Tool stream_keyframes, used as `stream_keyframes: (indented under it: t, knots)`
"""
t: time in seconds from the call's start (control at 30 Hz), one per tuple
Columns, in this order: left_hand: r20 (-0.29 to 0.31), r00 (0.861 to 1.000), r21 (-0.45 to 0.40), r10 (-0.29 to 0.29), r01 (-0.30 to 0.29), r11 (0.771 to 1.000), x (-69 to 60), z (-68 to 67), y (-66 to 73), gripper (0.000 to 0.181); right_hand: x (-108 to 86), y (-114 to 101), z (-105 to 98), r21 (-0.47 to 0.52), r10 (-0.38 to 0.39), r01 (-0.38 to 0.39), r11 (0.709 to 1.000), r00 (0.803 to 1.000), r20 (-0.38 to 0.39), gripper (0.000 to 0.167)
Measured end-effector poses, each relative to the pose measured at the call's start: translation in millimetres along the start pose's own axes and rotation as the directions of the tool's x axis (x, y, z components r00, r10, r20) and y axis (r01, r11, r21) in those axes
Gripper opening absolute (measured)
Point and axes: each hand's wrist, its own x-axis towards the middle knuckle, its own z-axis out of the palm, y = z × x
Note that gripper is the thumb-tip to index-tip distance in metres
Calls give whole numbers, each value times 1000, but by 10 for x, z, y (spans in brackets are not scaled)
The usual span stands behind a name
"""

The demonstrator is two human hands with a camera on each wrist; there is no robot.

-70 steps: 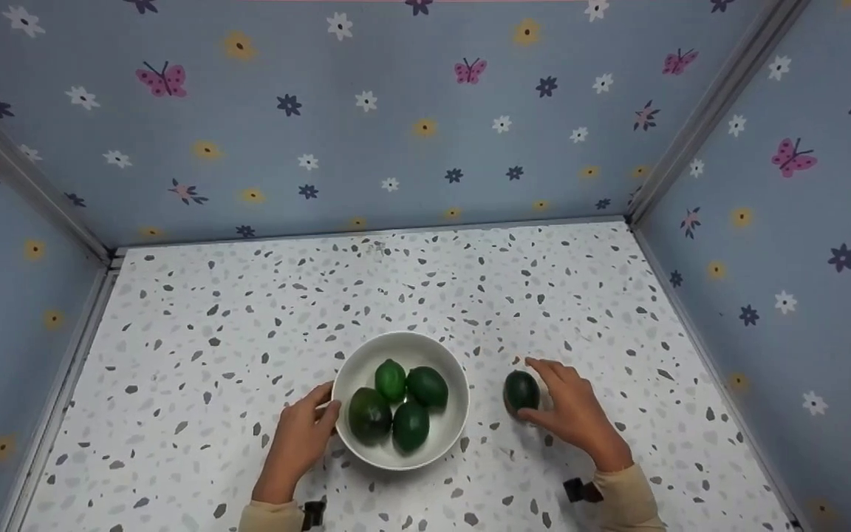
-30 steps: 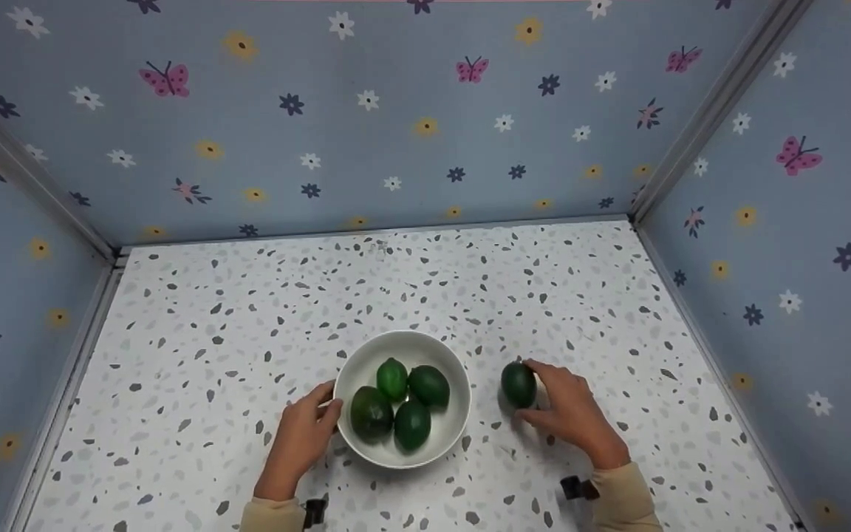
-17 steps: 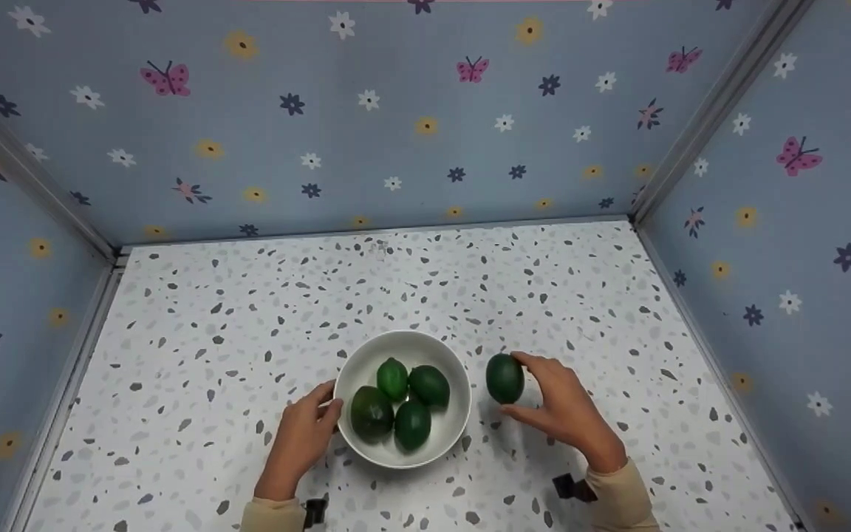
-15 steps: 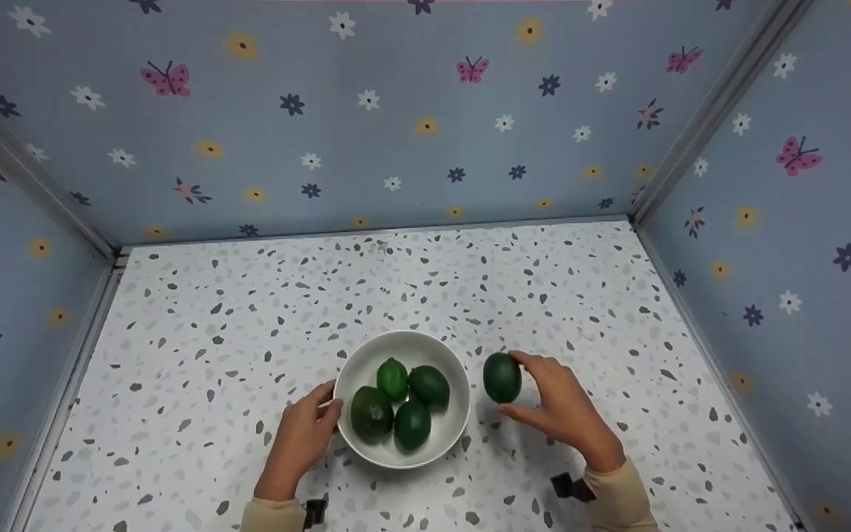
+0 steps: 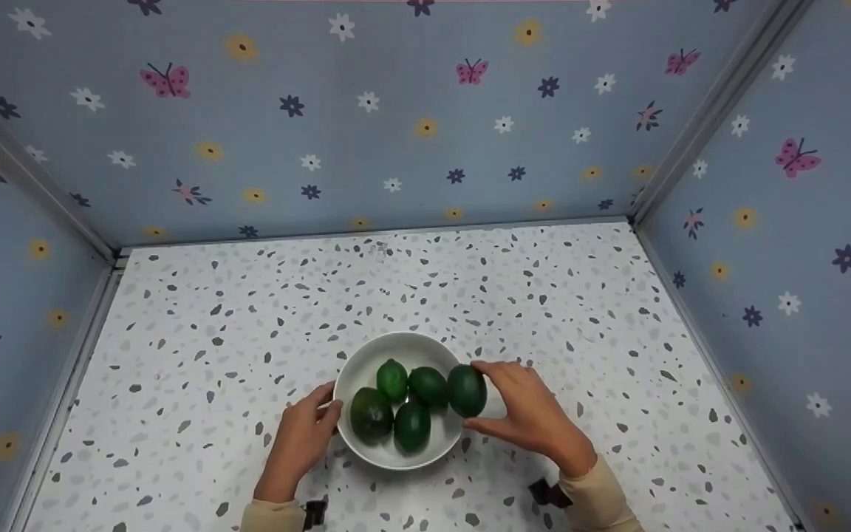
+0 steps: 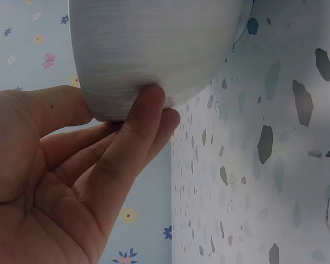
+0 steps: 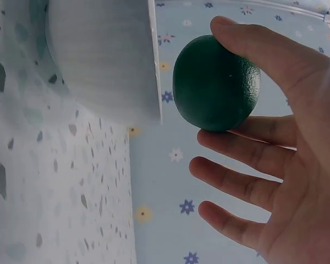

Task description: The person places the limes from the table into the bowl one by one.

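My right hand (image 5: 532, 410) grips a dark green avocado (image 5: 467, 391) between thumb and fingertips, over the right rim of a white bowl (image 5: 400, 459). In the right wrist view the avocado (image 7: 214, 85) looks glossy and oval, held above rim level, while the lower fingers stay off it. My left hand (image 5: 303, 436) holds the bowl's left side; in the left wrist view its fingers press the outer wall (image 6: 154, 44). Inside the bowl lie a small bright green lime (image 5: 391, 380), a larger brownish-green avocado (image 5: 371, 415) and two dark green ones (image 5: 428, 386).
The bowl stands on a white speckled tabletop (image 5: 248, 318). Blue flowered panels (image 5: 396, 89) rise at the back and both sides, joined by grey metal corner strips (image 5: 713, 111).
My right hand picked the avocado up from the table right of the bowl and carried it left to the bowl's rim. My left hand and the bowl stayed in place.
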Motion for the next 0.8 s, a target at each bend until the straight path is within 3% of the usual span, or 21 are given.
stream_keyframes:
  t: [0.27, 0.57, 0.8]
  knots:
    - [1, 1000, -9, 11, -11, 1000, -13, -5, 13, 42, 11, -110, 115, -11, -22, 23, 1000, 998, 54, 81]
    - [8, 1000, -4, 29, -29, 1000, -7, -2, -12, 41, -9, -134, 209, -52, -72, 73, 996, 997, 23, 78]
    - [14, 1000, -20, 24, -24, 1000, 0, -1, -9, 41, 8, -145, 202, -41, -56, 57, 998, 998, 22, 71]
